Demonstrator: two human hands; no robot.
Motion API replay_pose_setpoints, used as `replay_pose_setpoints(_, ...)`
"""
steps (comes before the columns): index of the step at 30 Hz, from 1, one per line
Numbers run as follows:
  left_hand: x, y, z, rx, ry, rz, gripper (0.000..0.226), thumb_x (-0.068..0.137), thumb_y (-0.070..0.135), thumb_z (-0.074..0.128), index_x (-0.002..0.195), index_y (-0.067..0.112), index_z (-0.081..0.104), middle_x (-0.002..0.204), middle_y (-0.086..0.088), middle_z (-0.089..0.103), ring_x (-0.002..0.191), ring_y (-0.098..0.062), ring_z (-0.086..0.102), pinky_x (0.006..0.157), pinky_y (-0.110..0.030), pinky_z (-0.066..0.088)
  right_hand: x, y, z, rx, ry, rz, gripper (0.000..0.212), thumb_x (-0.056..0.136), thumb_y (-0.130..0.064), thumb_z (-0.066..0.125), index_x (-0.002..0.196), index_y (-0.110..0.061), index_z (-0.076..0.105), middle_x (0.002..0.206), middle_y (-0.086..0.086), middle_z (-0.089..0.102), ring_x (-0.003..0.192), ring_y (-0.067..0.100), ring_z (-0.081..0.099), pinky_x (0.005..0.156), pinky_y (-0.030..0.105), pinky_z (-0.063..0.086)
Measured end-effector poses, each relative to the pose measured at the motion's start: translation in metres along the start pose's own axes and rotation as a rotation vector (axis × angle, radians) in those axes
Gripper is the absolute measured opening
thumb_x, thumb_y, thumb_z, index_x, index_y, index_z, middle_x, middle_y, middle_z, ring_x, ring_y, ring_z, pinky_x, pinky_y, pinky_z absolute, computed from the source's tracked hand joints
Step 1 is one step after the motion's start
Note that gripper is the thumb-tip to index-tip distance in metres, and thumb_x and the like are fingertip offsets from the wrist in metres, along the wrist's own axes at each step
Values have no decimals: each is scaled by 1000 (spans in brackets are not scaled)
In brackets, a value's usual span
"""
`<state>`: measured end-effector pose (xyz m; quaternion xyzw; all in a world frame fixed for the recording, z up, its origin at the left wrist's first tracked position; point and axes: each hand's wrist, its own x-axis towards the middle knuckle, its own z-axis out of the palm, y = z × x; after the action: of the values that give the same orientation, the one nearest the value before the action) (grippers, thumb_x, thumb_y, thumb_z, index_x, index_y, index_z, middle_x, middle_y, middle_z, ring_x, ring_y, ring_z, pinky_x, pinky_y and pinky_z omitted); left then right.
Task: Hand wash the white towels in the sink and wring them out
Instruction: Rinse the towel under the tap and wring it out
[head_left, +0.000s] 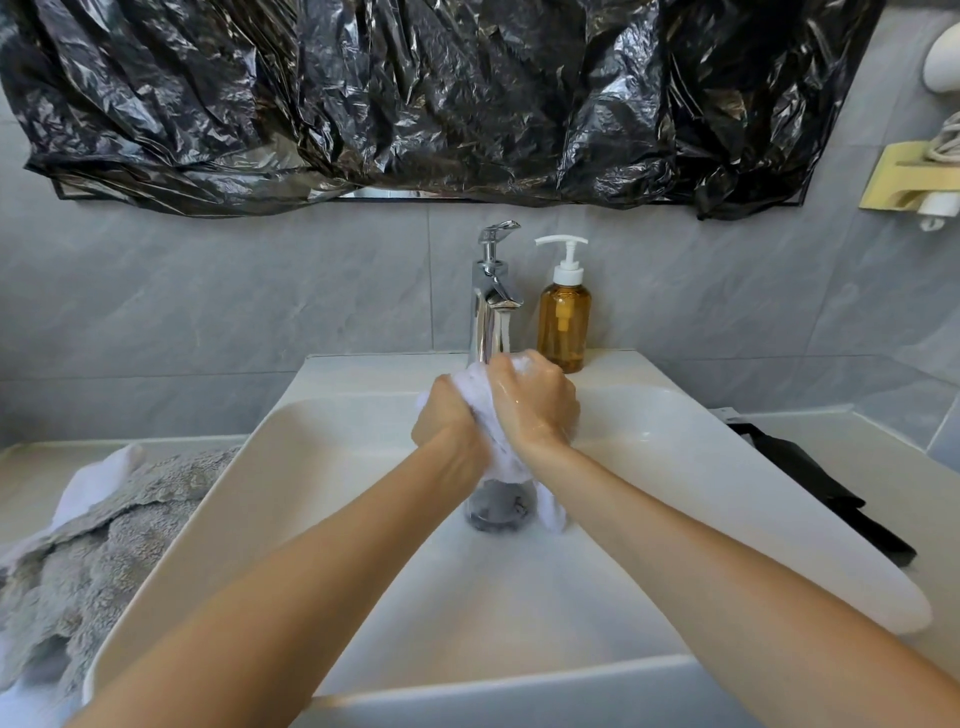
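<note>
Over the white sink (322, 467), just near the tap (491, 312), the left hand (449, 428) and right hand (537, 402) both grip a soapy white towel (485, 405), whose slippery tail could slide free into the drain (496, 512).

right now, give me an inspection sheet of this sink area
surface: white sink, drain showing in the basin
job's things: white towel bunched over the basin; another white cloth on the left counter
clutter: grey towel left, amber pump bottle by the faucet, black item right
hands: left hand and right hand both grip the white towel
cables: white cord on the wall holder, upper right
surroundings: grey tile wall, black plastic sheet over the mirror
</note>
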<state>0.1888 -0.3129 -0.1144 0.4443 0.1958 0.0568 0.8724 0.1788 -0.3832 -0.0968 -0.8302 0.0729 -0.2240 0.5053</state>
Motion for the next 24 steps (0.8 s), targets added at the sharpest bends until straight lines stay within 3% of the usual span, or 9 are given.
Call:
replay_pose_setpoints(3,-2,5,5,180,83,75,17,92,31,53,95,15,59,87,-5,63,72,-19,58,65,-27,45,14,0,-6,116,2,260,30,90,-44,49,93,-18,65,96,7,63,93,30,59,85,34,47)
replay_pose_setpoints(5,-7,17,10,364,58,97,28,88,42,59,100,17,61,98,-7,67,84,-23,61,76,-32,48,25,3,-6,258,-29,414,32,93,-40,46,94,-12,61,93,9,59,92,29,59,89,37,47)
replay_pose_setpoints(9,-13,34,1,717,-358,158,60,78,61,69,126,32,48,116,1,63,104,-17,59,81,-33,47,41,17,-21,523,-360,409,35,104,-34,30,90,-14,55,83,3,58,69,18,57,62,26,47)
replay_pose_setpoints(12,-6,31,-10,605,-491,145,77,63,56,83,127,29,50,117,-6,67,109,-25,65,92,-45,53,36,16,-34,544,-525,404,48,105,-45,23,81,-17,53,64,0,61,57,15,57,53,22,47)
replay_pose_setpoints(14,-3,22,-8,443,-306,197,66,57,55,79,112,21,60,105,-12,72,99,-28,70,92,-48,54,26,3,-29,472,-524,357,49,100,-55,29,83,-17,54,72,2,62,67,18,59,64,26,48)
replay_pose_setpoints(17,-4,7,3,277,3,192,33,74,49,68,90,21,64,88,-6,72,78,-20,69,73,-34,54,8,-7,-12,287,-304,273,53,90,-69,37,109,-22,53,96,2,56,96,25,56,85,31,40)
replay_pose_setpoints(20,-7,3,9,105,174,121,31,78,47,70,88,18,64,83,-2,69,71,-19,65,65,-28,49,-8,-7,-1,286,-224,297,77,74,-84,42,126,-28,51,112,-1,58,113,27,54,95,35,39)
replay_pose_setpoints(22,-7,5,9,61,221,126,35,74,50,72,83,18,61,79,-2,67,72,-22,65,70,-31,52,-14,-14,4,302,-166,349,96,52,-94,42,122,-29,55,115,-2,63,109,27,59,97,40,44)
replay_pose_setpoints(24,-9,8,11,75,232,119,28,73,45,71,81,20,59,78,1,65,69,-21,63,69,-30,52,-10,-15,12,348,-62,379,82,45,-92,46,98,-32,62,100,-4,68,95,25,63,92,42,49)
